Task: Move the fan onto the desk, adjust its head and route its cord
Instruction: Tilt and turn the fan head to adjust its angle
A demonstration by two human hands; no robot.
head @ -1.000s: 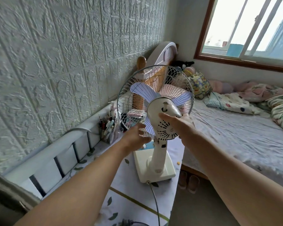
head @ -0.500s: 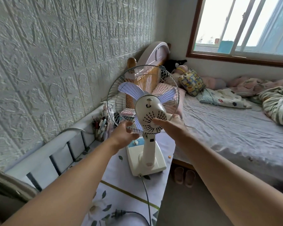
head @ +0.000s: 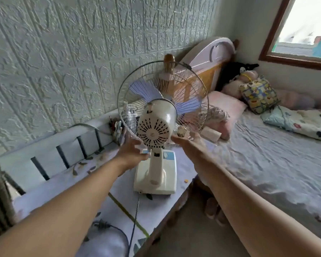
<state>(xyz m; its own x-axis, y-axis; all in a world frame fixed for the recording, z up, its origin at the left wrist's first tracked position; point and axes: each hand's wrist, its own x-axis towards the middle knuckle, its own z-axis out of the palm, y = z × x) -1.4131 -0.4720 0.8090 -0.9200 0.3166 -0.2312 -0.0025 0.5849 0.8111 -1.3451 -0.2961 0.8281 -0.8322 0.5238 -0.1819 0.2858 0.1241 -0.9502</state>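
Observation:
The cream fan (head: 156,171) stands on the desk (head: 63,182), its square base near the desk's right edge and its back toward me. Its wire cage with pale blue blades (head: 163,97) faces away toward the headboard. My left hand (head: 132,151) is at the cage's lower left, beside the motor housing (head: 154,127), fingers on the wires. My right hand (head: 189,143) grips the cage's lower right rim. The dark cord (head: 134,216) leaves the base's rear and runs down the desk toward me. Its plug (head: 102,224) lies loose on the cloth.
A railed shelf edge (head: 63,145) backs the desk against the textured wall. A pen holder (head: 117,127) stands behind the fan. The bed (head: 267,164) with pillows lies right of the desk. Slippers (head: 213,210) sit on the floor in the gap.
My right hand has slid off the motor housing to the cage's lower right rim. The left hand stays at the lower left. My view has swung so the fan sits farther right.

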